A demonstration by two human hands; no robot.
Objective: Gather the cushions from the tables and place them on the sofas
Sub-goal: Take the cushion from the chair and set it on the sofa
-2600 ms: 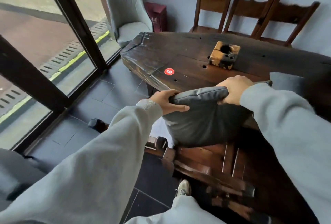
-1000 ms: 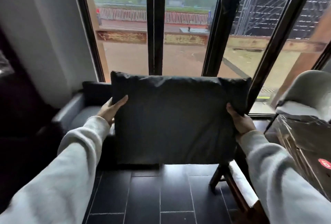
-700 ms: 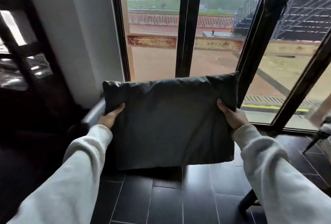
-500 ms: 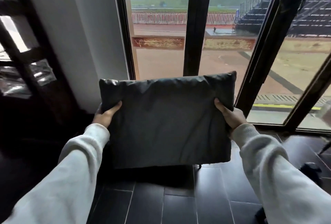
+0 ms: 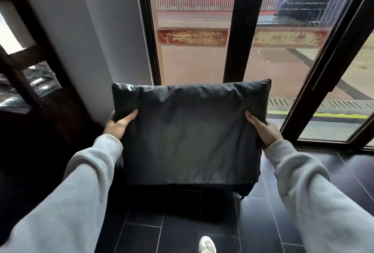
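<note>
Listing contents from the 9 o'clock edge across to 3 o'clock.

Dark wooden lattice frame (image 5: 30, 74): at 9 to 10 o'clock, with a bright opening behind its upper bars; detail below it is lost in shadow.

White wall (image 5: 85, 30): at 11 o'clock, running down to the floor beside the glazing.

Left hand (image 5: 119, 124): at 9 o'clock of centre, in a pale grey sleeve (image 5: 81, 184), closed on the left edge of the cushion, thumb across the front face, the other fingers hidden behind.

Cushion (image 5: 188, 133): dark grey, rectangular, at centre, held upright in the air between the two hands, broad face toward the camera, clear of the floor. Its top edge overlaps the lower window.

Window (image 5: 194, 60): at 12 to 2 o'clock, tall panes in black frames; outside, reddish paving, a red-and-white fence and stepped seating.

Right hand (image 5: 265, 129): at 3 o'clock of centre, sleeved alike, clamped on the right edge of the cushion, thumb on the front, remaining fingers out of sight.

Floor (image 5: 283, 212): dark tiles at 5 to 7 o'clock.

Shoe (image 5: 206, 245): white, at 6 o'clock on the tiles.
</note>
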